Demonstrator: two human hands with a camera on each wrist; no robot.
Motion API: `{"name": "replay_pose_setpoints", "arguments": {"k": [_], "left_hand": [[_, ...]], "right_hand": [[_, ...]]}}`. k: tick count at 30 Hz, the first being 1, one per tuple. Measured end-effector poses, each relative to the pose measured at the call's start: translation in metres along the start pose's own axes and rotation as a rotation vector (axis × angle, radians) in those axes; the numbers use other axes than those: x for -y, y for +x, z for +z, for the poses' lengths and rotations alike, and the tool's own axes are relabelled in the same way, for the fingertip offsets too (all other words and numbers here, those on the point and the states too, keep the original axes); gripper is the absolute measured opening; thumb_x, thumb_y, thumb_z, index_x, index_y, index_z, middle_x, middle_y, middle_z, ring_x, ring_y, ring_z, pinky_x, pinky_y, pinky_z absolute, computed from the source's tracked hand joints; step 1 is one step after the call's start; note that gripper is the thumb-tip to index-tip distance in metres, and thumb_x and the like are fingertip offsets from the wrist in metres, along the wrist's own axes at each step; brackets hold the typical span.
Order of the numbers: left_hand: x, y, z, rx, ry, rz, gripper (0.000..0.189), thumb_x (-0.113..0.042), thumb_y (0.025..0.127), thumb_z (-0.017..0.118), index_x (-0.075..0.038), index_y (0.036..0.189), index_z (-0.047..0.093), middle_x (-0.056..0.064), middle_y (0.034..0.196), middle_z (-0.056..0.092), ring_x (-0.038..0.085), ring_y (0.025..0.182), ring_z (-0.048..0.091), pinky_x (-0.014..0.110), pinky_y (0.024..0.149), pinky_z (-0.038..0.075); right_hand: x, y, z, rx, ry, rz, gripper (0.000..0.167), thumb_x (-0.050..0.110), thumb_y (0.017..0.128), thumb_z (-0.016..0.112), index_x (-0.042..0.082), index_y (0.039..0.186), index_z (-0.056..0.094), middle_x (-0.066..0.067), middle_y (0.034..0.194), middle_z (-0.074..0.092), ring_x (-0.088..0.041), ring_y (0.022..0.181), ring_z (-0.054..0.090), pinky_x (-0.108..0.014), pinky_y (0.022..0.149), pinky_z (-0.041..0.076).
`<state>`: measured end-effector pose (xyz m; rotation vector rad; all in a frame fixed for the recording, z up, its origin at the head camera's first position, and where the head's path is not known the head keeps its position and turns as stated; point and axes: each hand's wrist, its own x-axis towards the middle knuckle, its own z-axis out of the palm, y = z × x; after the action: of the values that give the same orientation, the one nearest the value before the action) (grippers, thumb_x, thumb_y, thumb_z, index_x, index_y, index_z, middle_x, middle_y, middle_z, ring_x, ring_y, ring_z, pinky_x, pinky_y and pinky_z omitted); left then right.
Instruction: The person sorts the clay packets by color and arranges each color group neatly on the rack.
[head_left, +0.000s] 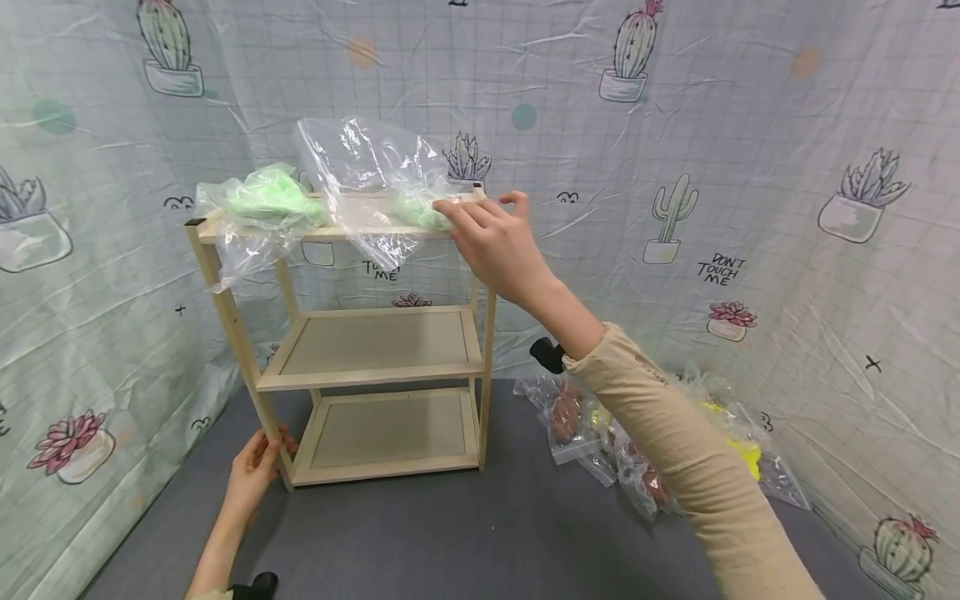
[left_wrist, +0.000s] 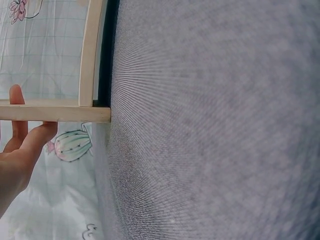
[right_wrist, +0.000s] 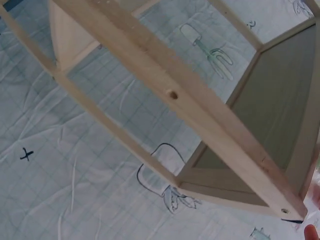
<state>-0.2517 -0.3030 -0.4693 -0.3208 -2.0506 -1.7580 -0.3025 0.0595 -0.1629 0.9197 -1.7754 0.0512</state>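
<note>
A wooden three-tier shelf rack [head_left: 367, 380] stands on the dark grey surface. Low on its front left post [head_left: 243, 346], my left hand [head_left: 251, 471] grips the wood, thumb and fingers on opposite sides in the left wrist view. Up at the right end of the top tier, my right hand [head_left: 498, 246] has its fingertips on a transparent plastic bag [head_left: 367, 179] with something pale green inside. Another transparent bag with pale green contents [head_left: 270, 196] lies at the top tier's left end, its plastic hanging over the front edge. Only fingertips [right_wrist: 311, 233] of my right hand show in the right wrist view.
Several transparent bags with reddish-brown and yellow contents [head_left: 566, 412] lie to the right of the rack, partly behind my right sleeve [head_left: 675, 442]. A cactus-printed sheet [head_left: 570, 150] hangs behind and on both sides.
</note>
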Motion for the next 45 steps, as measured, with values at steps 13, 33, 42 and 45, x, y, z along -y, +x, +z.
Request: {"name": "replay_pose_setpoints", "arguments": {"k": [13,33,42,45], "left_hand": [[0.000,0.001,0.000,-0.013,0.015,-0.014,0.021,-0.013,0.095,0.038,-0.019,0.110,0.051,-0.018,0.091,0.059,-0.006,0.086,0.058,0.021,0.063,0.046],[0.001,0.004,-0.003,0.005,0.035,-0.021,0.021,-0.014,0.095,0.038,-0.017,0.111,0.051,-0.020,0.091,0.060,-0.007,0.085,0.058,0.020,0.062,0.045],[0.002,0.005,-0.004,0.020,0.003,-0.014,0.020,-0.015,0.095,0.037,-0.017,0.111,0.050,-0.021,0.091,0.059,-0.007,0.086,0.058,0.020,0.063,0.046],[0.002,0.005,-0.004,0.014,-0.011,-0.015,0.020,-0.016,0.095,0.037,-0.018,0.110,0.050,-0.019,0.091,0.059,-0.006,0.086,0.058,0.020,0.063,0.046]], "right_hand": [[0.026,0.018,0.008,0.290,0.052,-0.004,0.049,0.012,0.088,0.037,0.013,0.137,0.033,0.000,0.131,0.048,-0.019,0.115,0.047,-0.046,0.092,0.027],[0.070,0.050,0.027,0.505,-0.065,0.018,0.062,0.028,0.089,0.037,0.011,0.144,0.011,0.002,0.144,0.031,-0.018,0.117,0.041,-0.043,0.089,0.023],[0.074,0.050,0.028,0.545,-0.049,0.064,0.066,0.036,0.091,0.037,0.013,0.144,0.005,0.000,0.147,0.025,-0.020,0.127,0.032,-0.045,0.095,0.022],[0.073,0.048,0.029,0.544,-0.034,0.069,0.066,0.039,0.092,0.035,0.014,0.144,0.003,-0.003,0.149,0.019,-0.022,0.132,0.026,-0.047,0.100,0.021]]}}
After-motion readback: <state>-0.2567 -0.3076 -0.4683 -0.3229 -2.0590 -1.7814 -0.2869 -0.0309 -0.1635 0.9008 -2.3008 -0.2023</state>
